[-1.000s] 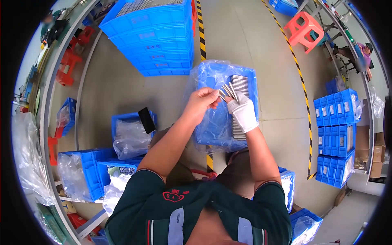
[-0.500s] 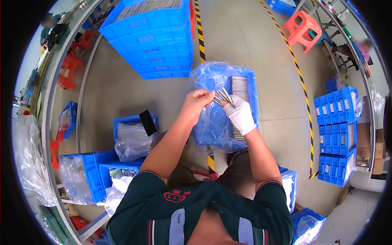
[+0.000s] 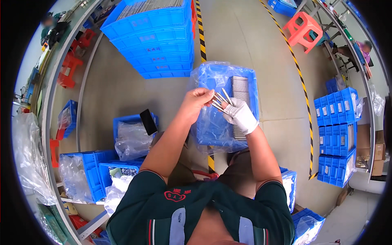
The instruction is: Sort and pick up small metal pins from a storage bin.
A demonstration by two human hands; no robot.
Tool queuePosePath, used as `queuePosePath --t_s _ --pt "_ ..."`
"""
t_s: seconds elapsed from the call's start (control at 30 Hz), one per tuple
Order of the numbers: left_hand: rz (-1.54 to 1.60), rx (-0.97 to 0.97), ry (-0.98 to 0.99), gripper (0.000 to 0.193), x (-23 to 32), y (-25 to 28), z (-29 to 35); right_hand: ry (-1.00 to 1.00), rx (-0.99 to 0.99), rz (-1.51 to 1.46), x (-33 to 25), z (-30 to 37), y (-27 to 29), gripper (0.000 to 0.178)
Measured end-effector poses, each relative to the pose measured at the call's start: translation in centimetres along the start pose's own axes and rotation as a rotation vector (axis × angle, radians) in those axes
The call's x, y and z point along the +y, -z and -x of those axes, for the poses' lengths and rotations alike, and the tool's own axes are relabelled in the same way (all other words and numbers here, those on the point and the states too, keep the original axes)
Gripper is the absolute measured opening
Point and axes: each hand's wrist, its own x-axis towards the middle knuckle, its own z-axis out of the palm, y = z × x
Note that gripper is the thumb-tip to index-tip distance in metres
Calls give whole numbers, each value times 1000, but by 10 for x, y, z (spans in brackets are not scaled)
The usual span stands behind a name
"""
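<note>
Over a blue crate (image 3: 253, 94) lined with clear plastic, my right hand (image 3: 241, 115), in a white glove with bare fingertips, is closed on several slim metal rods (image 3: 221, 100) that fan out. My left hand (image 3: 194, 105) is bare and pinches at the left ends of these rods; its fingertips hide how many it touches. Inside the crate, a stacked row of similar metal rods (image 3: 240, 90) lies along the right side, partly covered by my gloved hand. Clear plastic film (image 3: 208, 126) spreads over the crate's left part.
A tall stack of blue crates (image 3: 153, 51) stands ahead to the left. Beside my left arm, a black phone (image 3: 148, 122) rests on a smaller blue crate (image 3: 118, 121). More blue crates (image 3: 337, 136) are stacked at right, near a red stool (image 3: 302, 30). People sit at both sides.
The rods between my hands have spread apart, and some now point more toward the lower right. My gloved fingers have shifted slightly; my left hand stays nearly in place.
</note>
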Motion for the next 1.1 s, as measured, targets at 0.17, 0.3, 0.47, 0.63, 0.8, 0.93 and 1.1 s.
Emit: queuePosePath --t_s 0.17,0.3,0.47,0.63,0.8,0.93,1.1 --pt "-78 -52 2 17 7 0 0 -73 -44 -135 2 0 1 19" --pt "-24 -106 64 18 3 4 0 -75 -81 -190 0 4 -3 22" --pt "-161 11 -52 16 20 -5 4 -100 -99 -172 -4 5 -1 23" --pt "-117 -59 -38 16 11 -3 3 -78 -119 -156 -1 5 0 21" --pt "-158 -77 -13 16 12 -7 4 -73 -62 -73 4 3 -4 21" --pt "-189 -61 -21 17 15 -5 5 -61 -36 -69 5 4 -7 22" --pt "-182 -22 -17 15 15 -3 2 -93 -128 -73 5 3 -6 23"
